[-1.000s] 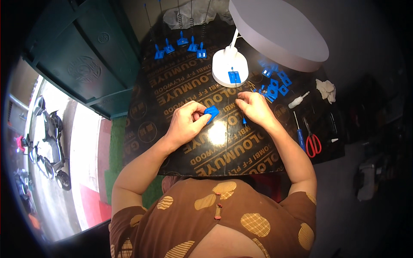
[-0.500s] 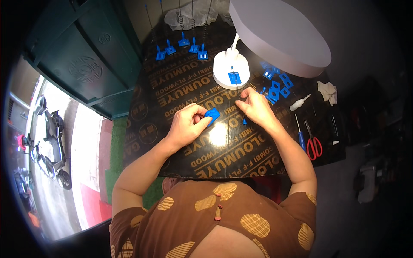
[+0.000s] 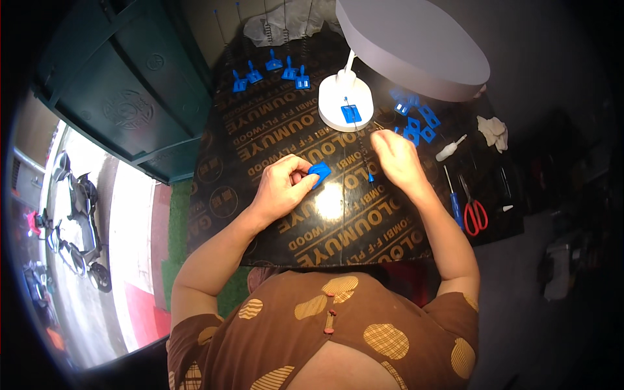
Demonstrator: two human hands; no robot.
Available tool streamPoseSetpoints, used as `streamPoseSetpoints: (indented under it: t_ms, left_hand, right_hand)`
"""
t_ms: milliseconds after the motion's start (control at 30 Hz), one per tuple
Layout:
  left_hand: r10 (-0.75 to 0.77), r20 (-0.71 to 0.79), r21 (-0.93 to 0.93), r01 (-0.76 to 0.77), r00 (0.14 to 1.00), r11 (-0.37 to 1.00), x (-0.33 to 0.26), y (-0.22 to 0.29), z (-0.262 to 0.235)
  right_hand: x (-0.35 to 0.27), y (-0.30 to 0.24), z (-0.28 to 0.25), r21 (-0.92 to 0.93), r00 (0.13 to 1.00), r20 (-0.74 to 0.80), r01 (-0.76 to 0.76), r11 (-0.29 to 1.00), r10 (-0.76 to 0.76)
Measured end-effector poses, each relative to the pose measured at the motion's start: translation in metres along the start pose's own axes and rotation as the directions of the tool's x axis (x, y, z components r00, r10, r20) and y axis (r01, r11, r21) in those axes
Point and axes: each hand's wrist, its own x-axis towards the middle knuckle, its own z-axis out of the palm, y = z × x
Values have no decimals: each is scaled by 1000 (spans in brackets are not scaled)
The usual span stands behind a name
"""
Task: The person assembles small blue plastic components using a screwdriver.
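Note:
My left hand [image 3: 281, 188] pinches a small blue plastic piece [image 3: 319, 173] between thumb and fingers, above the dark plywood tabletop. My right hand [image 3: 398, 156] is closed, fingers curled, to the right of it; whatever it may hold is hidden, though a thin tan tip [image 3: 378, 125] shows by the fingers. Between the hands lies a small blue cone [image 3: 371, 177] with a thin dark wire or spring running up from it. A flat blue part [image 3: 351, 114] rests on the white lamp base [image 3: 329, 112]. Several more blue parts [image 3: 413, 129] are heaped beyond my right hand.
Several blue pieces with upright springy wires [image 3: 273, 62] stand at the back left. A large white lamp head [image 3: 416, 49] overhangs the back right. To the right lie a white nozzle bottle [image 3: 451, 149], a crumpled cloth [image 3: 493, 133], a blue-handled screwdriver [image 3: 454, 198] and red-handled scissors [image 3: 476, 218].
My right hand has moved slightly right, away from the wire, and its fingers have curled in. My left hand keeps its hold on the blue piece. The view has shifted slightly.

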Motion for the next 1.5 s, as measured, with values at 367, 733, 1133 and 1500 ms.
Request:
streamPoseSetpoints:
  t_ms: [367,733,1133,1500]
  left_hand:
    - [41,21,66,-43,999,997,-2,4,4]
    - [374,48,282,-372,926,884,-3,-1,9]
    - [-122,366,-577,328,923,748,-4,5,-1]
    - [-124,432,-738,429,893,520,-2,2,-4]
  right_hand:
    - [-43,-9,-15,961,966,235,-248,-121,-110]
    - [-70,16,-15,996,968,-9,-13,84,250]
    - [-91,23,-20,962,958,69,-138,235,279]
    - [-88,17,-22,905,972,135,-199,375,190]
